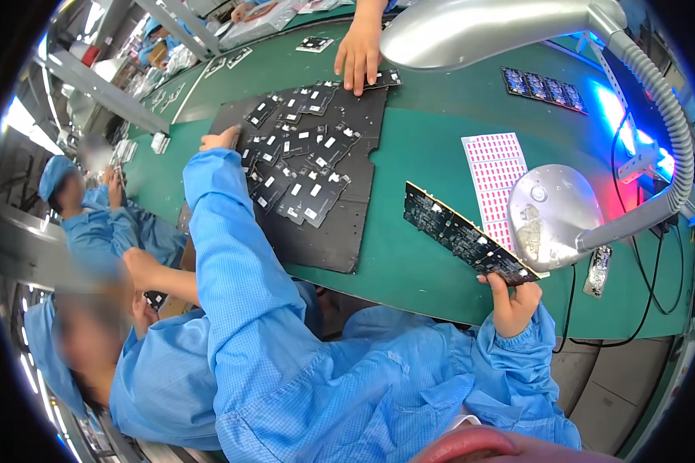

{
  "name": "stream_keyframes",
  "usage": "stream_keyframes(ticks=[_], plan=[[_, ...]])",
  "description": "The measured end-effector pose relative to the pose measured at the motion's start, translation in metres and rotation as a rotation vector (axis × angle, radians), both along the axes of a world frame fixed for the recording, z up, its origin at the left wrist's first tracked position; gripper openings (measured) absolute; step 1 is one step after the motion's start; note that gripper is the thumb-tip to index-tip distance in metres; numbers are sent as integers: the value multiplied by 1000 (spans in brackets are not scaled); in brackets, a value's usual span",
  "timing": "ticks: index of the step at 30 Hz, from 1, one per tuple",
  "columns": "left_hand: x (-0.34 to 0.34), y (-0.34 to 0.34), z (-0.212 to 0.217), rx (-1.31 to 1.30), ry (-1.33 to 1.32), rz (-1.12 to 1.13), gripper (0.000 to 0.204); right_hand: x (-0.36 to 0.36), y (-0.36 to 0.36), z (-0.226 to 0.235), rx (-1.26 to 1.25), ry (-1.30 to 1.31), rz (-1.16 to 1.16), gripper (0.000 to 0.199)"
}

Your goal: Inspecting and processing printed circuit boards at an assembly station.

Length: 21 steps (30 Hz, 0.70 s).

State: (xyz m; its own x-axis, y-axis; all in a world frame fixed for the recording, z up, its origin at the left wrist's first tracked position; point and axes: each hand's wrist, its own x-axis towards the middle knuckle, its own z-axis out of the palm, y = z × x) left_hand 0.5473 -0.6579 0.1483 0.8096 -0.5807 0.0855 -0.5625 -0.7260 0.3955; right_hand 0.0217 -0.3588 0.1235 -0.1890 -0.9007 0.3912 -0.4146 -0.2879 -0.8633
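Note:
My left hand (221,140) reaches far over the green bench and rests on the black mat (328,239), at the edge of several small black circuit boards (305,193) laid in rows. The fingers look loosely bent and I cannot tell whether they grip a board. My right hand (511,302) holds a long black circuit board strip (465,235) by its near end, lifted at a slant over the bench front. Another person's hand (358,58) comes in from the far side and presses on a board at the mat's far edge.
A silver lamp base (552,220) with a grey gooseneck (664,131) stands right of the strip, beside a sheet of pink labels (493,166). More boards (543,86) lie at the far right. Co-workers in blue coats (131,231) sit to my left.

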Motion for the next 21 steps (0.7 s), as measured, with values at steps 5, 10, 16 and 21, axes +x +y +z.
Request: stream_keyframes(ticks=[5,10,16,21], plan=[[45,-13,32,-318,-117,-246,81,4,5,1,2,-36,40,6],[-132,15,110,-202,392,-1202,16,-4,18,-11,-24,-148,59,13],[-302,159,99,279,845,-2163,51,-1,36,0,-58,-618,61,14],[-342,216,66,189,1193,-1676,31,-13,41,9,-13,-576,-23,14]])
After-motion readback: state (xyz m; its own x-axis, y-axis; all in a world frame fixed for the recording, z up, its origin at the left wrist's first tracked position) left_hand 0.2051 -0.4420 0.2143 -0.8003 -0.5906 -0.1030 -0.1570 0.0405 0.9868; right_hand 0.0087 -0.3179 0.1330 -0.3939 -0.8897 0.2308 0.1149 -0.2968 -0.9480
